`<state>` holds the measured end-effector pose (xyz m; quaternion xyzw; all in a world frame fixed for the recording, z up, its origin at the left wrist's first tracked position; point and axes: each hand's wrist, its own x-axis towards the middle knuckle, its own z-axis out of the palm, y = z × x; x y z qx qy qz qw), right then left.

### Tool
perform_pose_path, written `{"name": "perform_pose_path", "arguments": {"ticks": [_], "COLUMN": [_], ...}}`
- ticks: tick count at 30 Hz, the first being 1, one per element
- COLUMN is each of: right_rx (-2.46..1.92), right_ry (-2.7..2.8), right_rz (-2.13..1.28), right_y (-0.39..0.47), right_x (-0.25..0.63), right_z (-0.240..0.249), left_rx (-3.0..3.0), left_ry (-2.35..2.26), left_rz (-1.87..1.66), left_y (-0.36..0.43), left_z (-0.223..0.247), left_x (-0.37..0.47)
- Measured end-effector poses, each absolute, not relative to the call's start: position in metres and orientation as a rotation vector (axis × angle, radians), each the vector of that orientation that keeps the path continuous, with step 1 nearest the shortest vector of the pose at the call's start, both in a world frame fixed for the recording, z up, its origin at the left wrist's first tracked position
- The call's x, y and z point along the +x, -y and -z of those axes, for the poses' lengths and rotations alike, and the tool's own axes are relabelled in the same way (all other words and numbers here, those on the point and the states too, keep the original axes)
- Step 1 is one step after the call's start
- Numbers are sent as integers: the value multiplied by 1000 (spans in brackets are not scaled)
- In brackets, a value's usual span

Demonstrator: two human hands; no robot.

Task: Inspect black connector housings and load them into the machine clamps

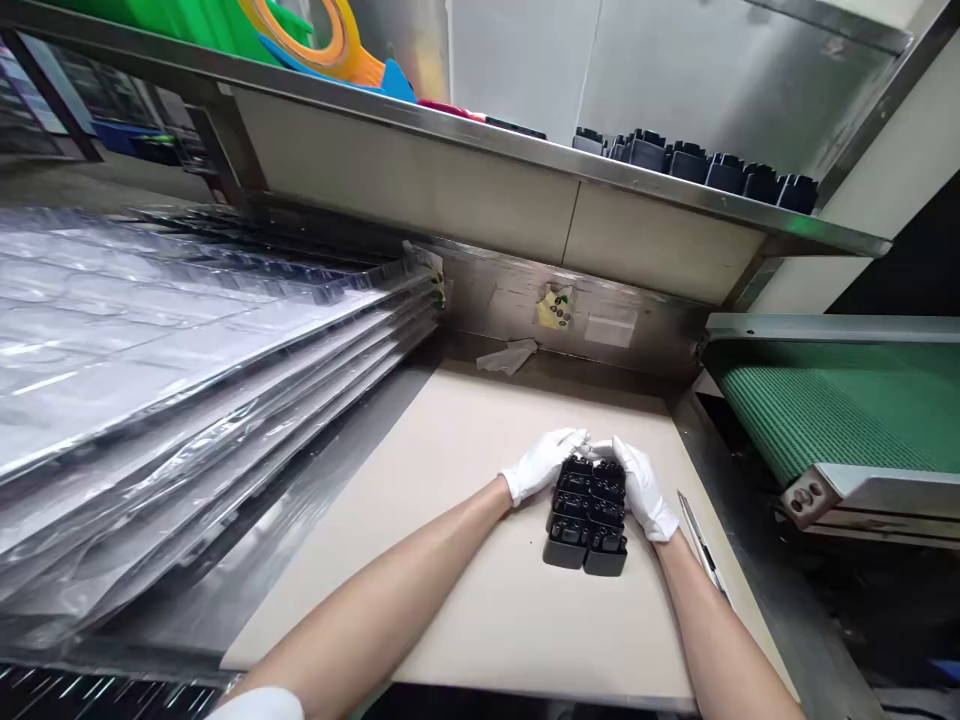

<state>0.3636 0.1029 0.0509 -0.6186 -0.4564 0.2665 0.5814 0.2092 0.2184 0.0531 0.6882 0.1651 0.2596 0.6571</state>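
Several small black box-like plastic parts (586,515) stand together in two columns on the beige board (450,560). In a white glove, my left hand (547,464) curves around the far left corner of the group. My right hand (643,488), also gloved in white, lies along its far right side. The fingertips of both hands come together behind the far end, closed around the parts. Just right of my right wrist, a slim utility knife (703,545) lies on the board.
Stacked clear plastic trays (247,400) fill the left side. A green conveyor belt (840,400) runs at the right. Above the board, a metal shelf (480,125) carries more black parts (686,162) and an orange tape roll (345,45). A crumpled white scrap (508,356) lies at the back.
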Motion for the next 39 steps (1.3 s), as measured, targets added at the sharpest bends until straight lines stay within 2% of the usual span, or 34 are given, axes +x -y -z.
{"name": "perform_pose_path", "arguments": {"ticks": [39], "right_rx": [-1478], "right_ry": [1028], "right_rz": [-633], "right_y": [-101], "right_x": [359], "right_z": [-54], "left_rx": [1436], "left_ry": [-334], "left_rz": [-541], "left_y": [-221], "left_z": [-44], "left_x": [212]}}
